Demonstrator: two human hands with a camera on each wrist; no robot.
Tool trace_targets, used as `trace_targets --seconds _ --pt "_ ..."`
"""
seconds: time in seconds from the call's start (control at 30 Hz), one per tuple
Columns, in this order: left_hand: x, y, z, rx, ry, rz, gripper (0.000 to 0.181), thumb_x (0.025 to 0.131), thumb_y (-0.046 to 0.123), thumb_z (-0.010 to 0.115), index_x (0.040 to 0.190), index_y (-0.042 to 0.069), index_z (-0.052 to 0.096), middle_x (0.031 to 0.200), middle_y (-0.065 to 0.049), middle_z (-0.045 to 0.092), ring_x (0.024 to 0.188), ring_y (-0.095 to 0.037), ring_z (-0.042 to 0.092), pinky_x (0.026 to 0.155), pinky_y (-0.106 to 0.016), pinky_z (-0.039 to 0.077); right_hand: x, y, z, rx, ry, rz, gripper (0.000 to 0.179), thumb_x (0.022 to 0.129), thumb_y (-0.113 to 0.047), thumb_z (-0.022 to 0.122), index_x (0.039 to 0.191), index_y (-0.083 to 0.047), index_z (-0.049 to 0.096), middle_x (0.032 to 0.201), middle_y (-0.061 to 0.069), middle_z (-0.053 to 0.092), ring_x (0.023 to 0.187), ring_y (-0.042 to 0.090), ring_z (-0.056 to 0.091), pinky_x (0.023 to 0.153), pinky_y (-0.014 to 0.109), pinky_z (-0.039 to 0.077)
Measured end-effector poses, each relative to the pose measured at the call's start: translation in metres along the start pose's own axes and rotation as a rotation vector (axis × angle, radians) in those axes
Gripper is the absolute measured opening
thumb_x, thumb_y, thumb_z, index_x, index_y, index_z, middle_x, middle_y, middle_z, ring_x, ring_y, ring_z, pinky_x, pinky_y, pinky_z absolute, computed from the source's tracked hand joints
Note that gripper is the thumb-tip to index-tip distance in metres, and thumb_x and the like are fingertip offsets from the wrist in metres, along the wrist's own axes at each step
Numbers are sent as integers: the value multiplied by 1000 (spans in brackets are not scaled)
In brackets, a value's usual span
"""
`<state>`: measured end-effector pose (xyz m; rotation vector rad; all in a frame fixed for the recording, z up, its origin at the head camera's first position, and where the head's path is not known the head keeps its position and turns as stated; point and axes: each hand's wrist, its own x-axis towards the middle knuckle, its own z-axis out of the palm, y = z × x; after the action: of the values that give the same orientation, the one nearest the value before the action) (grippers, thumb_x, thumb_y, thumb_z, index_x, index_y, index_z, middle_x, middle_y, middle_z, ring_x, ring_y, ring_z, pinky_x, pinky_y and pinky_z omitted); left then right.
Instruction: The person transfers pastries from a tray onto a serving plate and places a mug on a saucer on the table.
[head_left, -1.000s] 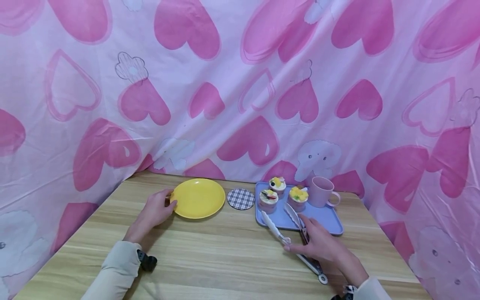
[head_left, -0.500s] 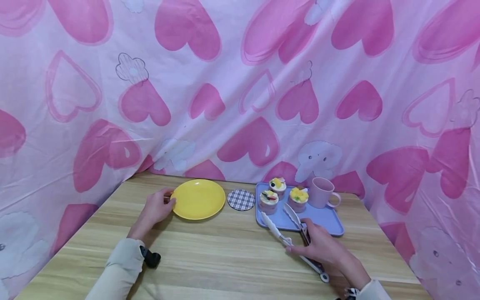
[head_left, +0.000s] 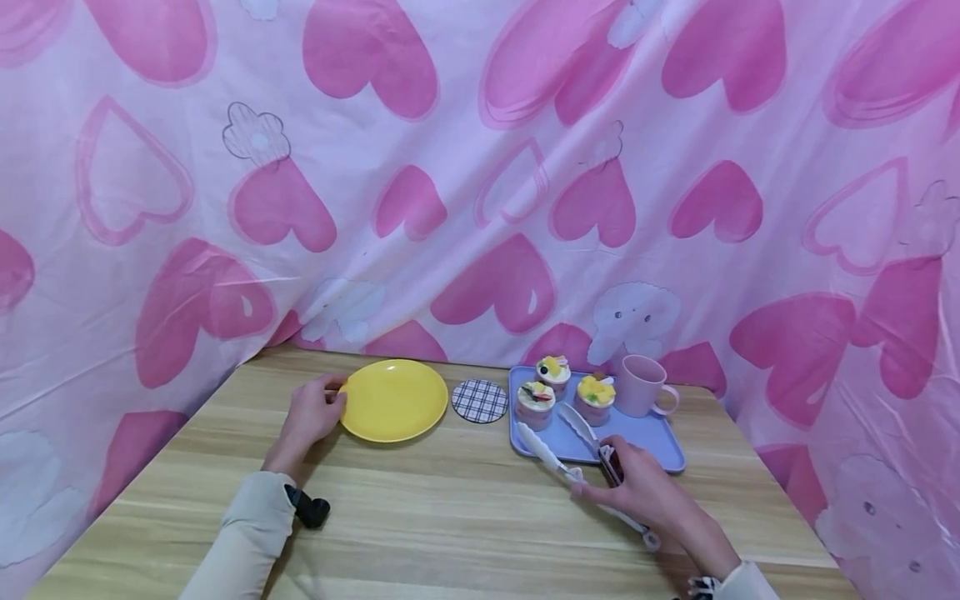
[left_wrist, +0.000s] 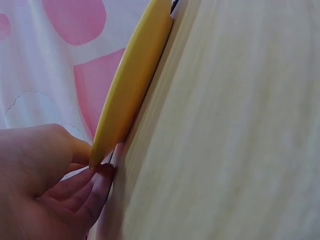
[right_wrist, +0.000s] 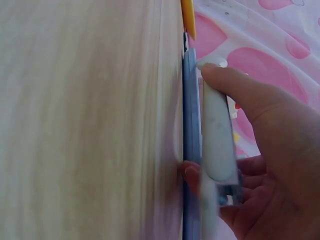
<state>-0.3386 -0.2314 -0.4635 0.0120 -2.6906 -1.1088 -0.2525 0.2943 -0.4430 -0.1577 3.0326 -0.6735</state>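
Note:
My left hand [head_left: 311, 417] pinches the left rim of a yellow plate [head_left: 395, 402], thumb above and fingers beneath in the left wrist view, where the plate [left_wrist: 131, 82] appears edge-on close over the wood. My right hand [head_left: 637, 483] grips a pair of white-tipped tongs [head_left: 543, 447]; their arms are spread. The tongs' tips overlap the front of a blue tray [head_left: 645, 446], near two dessert cups: one with mixed fruit topping [head_left: 536, 406] and one topped with yellow fruit [head_left: 596, 400]. A third dessert cup [head_left: 553, 372] stands behind them. In the right wrist view, the thumb presses along the tongs' handle [right_wrist: 218, 130].
A pink mug [head_left: 641, 387] stands at the tray's back right. Between plate and tray lies a round checked coaster [head_left: 480, 401]. A pink heart-patterned cloth [head_left: 495, 183] hangs behind and beside the wooden table [head_left: 420, 517].
My left hand and the plate have shifted very slightly toward me. The tongs' back end has tilted up a little in the right hand, their tips still spread.

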Motion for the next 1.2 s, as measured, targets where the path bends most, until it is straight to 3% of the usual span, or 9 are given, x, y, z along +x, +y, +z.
trace_targets --seconds 0.13,0.23,0.33,0.5,0.63,0.8,0.93,1.07,1.2 --pt "0 0 -1 -16 5 0 37 99 11 57 134 0 59 130 -24 64 113 -36 66 94 -49 57 1 1 0 8 26 -29 97 67 -75 76 136 -12 51 110 4 63 95 18 55 73 29 52" --pt "0 0 -2 -28 10 -4 37 99 10 57 134 0 60 130 -24 65 112 -36 67 93 -48 58 1 0 0 20 38 -36 100 70 -77 72 142 -12 47 127 7 60 108 21 56 89 41 57" --pt "0 0 -2 -33 13 -10 38 99 10 57 135 0 59 130 -24 64 111 -35 67 92 -47 59 2 1 1 23 52 -54 103 74 -77 69 147 -10 42 141 11 55 121 26 55 102 52 52" --pt "0 -1 -2 -34 21 -13 38 99 10 57 136 0 59 131 -24 64 110 -35 67 91 -46 59 4 2 2 22 72 -70 106 77 -78 64 153 -9 37 152 16 47 138 35 47 109 60 44" --pt "-1 -1 -2 -34 23 -21 38 99 10 57 136 0 59 131 -24 64 112 -36 66 93 -47 58 13 -2 1 28 69 -18 112 73 -85 60 154 -11 37 153 16 47 137 36 48 107 61 45" --pt "-3 -2 -1 -40 23 -21 37 99 10 58 134 1 60 129 -24 65 112 -36 67 93 -47 58 28 -6 1 44 132 -22 109 66 -87 64 143 -10 51 132 12 63 108 26 61 85 43 57" --pt "-5 -2 3 -56 12 -30 37 99 11 59 135 2 60 129 -24 64 112 -35 67 94 -47 58 33 -1 2 39 157 -49 93 64 -86 67 125 -16 59 101 3 65 85 18 56 64 27 44" --pt "-4 -2 4 -65 19 -28 37 99 12 59 135 3 60 129 -24 65 113 -36 67 95 -47 57 32 6 -1 23 132 -34 82 65 -84 69 112 -18 61 83 1 57 77 16 53 57 25 40" --pt "-4 -3 3 -57 17 -39 37 100 13 58 136 4 60 131 -22 64 114 -35 66 97 -48 57 31 9 -5 29 103 -5 80 67 -83 68 111 -17 61 81 1 55 77 16 53 56 25 39"
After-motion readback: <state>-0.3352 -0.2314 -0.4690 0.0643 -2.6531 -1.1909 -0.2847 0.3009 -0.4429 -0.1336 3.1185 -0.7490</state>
